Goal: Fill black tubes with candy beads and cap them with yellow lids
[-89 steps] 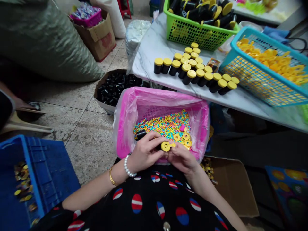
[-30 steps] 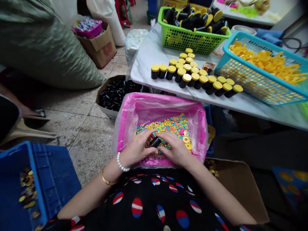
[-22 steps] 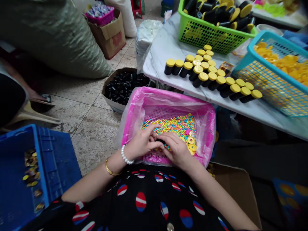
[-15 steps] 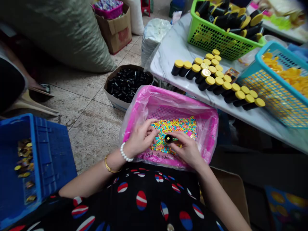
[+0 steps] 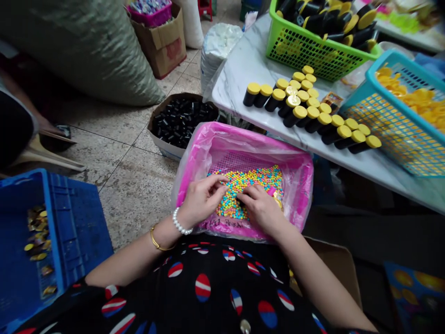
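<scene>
A pink basket [image 5: 239, 139] lined with clear plastic sits in front of my lap and holds many small coloured beads [image 5: 253, 178]. My left hand [image 5: 200, 202], with a pearl bracelet at the wrist, rests on the beads with its fingers curled and the tips pinched together. My right hand [image 5: 260, 211] lies close beside it, fingers bent down into the beads. A small black tube [image 5: 239, 200] shows just under its fingertips, mostly hidden. A yellow cap [image 5: 278, 200] peeks out beside the right hand.
Black tubes with yellow caps [image 5: 306, 113] stand in rows on the marble table [image 5: 239, 69]. A green basket [image 5: 313, 53] and a teal basket [image 5: 392, 130] sit behind them. On the floor are a box of black tubes [image 5: 181, 121], a blue crate [image 5: 69, 218] and a grey sack [image 5: 79, 51].
The yellow cap held three seconds ago is gone from my hands. The black tube, held open end up half a second ago, is now pushed down into the beads.
</scene>
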A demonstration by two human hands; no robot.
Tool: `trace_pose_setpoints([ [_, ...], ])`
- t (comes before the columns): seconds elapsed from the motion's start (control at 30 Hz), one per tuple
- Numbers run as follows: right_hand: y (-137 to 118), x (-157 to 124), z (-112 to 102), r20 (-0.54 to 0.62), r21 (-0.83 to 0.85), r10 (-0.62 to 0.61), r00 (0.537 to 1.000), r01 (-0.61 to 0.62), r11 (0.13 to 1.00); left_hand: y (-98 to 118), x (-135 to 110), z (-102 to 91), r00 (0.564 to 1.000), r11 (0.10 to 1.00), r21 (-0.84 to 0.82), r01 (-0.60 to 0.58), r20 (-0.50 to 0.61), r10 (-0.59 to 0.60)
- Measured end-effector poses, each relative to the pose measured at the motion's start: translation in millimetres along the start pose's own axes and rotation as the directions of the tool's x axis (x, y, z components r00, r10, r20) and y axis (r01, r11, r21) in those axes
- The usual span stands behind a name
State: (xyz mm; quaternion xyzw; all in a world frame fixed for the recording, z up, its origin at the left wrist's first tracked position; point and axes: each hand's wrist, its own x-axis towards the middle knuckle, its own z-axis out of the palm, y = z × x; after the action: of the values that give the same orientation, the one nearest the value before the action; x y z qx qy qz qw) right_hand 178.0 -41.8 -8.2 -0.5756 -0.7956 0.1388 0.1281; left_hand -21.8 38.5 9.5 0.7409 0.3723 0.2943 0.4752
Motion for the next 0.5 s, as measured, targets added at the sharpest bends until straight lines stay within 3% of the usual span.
trace_pose_setpoints([
  [0.07,-4.4,-0.9,0.6,0.023,0.146,-0.018,1.0,0.014,0.989,2.8,0.0,0.6,0.999,0.999,0.022,-0.026,0.049,0.025],
  [0.17,-8.7,-7.0,-2.2,-0.028,0.441,0.113,0.993,-0.09,0.893,7.7,-0.7,-0.4,0.993,0.998,0.017,-0.054,0.106,0.052],
  [0.3,-6.5,-18.5,-5.9,0.03,0.821,0.311,0.95,-0.201,0.534,12.4,-1.0,-2.8,0.977,0.991,0.037,-0.127,0.179,0.118],
  [0.33,-5.3,-20.4,-5.6,0.046,0.861,0.326,0.944,-0.203,0.467,13.0,-0.9,-2.7,0.973,0.99,0.035,-0.136,0.194,0.127],
  [0.37,-4.0,-21.4,-4.7,0.042,0.869,0.334,0.941,-0.2,0.453,13.3,-0.7,-2.3,0.971,0.99,0.033,-0.14,0.202,0.13],
  [0.4,-2.7,-21.6,-3.4,0.01,0.844,0.342,0.94,-0.192,0.501,13.4,-0.5,-1.7,0.971,0.99,0.031,-0.137,0.201,0.128],
  [0.5,0.1,-17.3,2.7,-0.157,0.551,0.298,0.942,-0.167,0.818,12.7,0.3,0.8,0.984,0.993,0.031,-0.111,0.143,0.106],
])
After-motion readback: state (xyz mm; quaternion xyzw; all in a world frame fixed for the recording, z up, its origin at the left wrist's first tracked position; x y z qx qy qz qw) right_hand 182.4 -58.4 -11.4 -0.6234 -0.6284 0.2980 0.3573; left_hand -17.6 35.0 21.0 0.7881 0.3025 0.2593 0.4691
